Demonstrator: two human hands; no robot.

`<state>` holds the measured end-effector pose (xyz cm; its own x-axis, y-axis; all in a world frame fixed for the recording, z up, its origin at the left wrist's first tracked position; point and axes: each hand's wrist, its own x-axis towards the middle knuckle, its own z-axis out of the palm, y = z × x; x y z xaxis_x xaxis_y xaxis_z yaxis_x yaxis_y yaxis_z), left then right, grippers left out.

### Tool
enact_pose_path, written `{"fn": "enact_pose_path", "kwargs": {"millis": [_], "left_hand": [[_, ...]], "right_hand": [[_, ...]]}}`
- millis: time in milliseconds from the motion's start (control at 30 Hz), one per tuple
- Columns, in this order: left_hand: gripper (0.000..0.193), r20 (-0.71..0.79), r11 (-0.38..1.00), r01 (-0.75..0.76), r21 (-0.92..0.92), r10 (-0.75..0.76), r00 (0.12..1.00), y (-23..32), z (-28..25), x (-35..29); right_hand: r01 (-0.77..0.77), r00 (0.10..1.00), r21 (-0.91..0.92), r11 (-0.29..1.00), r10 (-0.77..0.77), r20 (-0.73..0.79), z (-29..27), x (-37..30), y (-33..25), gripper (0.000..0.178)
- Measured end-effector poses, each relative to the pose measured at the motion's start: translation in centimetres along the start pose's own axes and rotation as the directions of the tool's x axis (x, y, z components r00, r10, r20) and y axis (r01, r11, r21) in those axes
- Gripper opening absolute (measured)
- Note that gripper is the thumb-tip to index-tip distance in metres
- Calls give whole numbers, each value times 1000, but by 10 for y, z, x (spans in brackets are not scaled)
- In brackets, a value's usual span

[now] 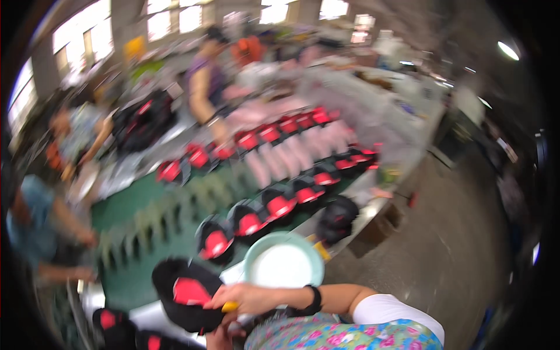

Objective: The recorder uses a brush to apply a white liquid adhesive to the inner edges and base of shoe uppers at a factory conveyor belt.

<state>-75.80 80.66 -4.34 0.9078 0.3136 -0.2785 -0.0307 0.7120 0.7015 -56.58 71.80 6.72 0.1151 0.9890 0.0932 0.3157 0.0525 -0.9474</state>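
My right hand (248,298) is closed round a yellow-handled tool (230,306) whose working end I cannot make out. It lies over the near edge of a black, rounded piece with a red inside (189,289). Below it, my left hand (223,335) is closed at that piece's lower edge, partly hidden by the right hand. Just beyond my right forearm stands a pale green basin (252,265) holding something white. Motion blur softens the picture.
A green-topped table (125,204) carries rows of similar black-and-red pieces (248,219), pink strips (283,157) and greenish upright shapes (154,221). A rounded black item (337,219) sits right of the basin. Several co-workers stand along the left and far sides. A cardboard box (376,230) adjoins the table's right side.
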Motion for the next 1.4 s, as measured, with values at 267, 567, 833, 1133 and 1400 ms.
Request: {"fn": "enact_pose_path", "kwargs": {"millis": [267,567,833,1133,1400], "left_hand": [[48,-270,968,9,250,61,961,7,22,3],[48,-271,983,22,180,28,962,7,33,9],[24,-245,954,52,294,22,969,22,61,-17],[25,-258,951,103,293,-25,966,10,97,-6],[27,-268,952,111,284,-32,963,4,98,-1]], "right_hand": [[-106,991,-70,992,99,-95,-7,-53,-24,56],[-103,992,-128,986,92,-92,-11,-73,-16,40],[159,935,-195,968,-211,-286,-18,-73,-22,50],[105,977,-248,963,-147,-156,-14,-79,-16,44],[-105,981,-195,975,69,-183,-14,-81,-20,42]]}}
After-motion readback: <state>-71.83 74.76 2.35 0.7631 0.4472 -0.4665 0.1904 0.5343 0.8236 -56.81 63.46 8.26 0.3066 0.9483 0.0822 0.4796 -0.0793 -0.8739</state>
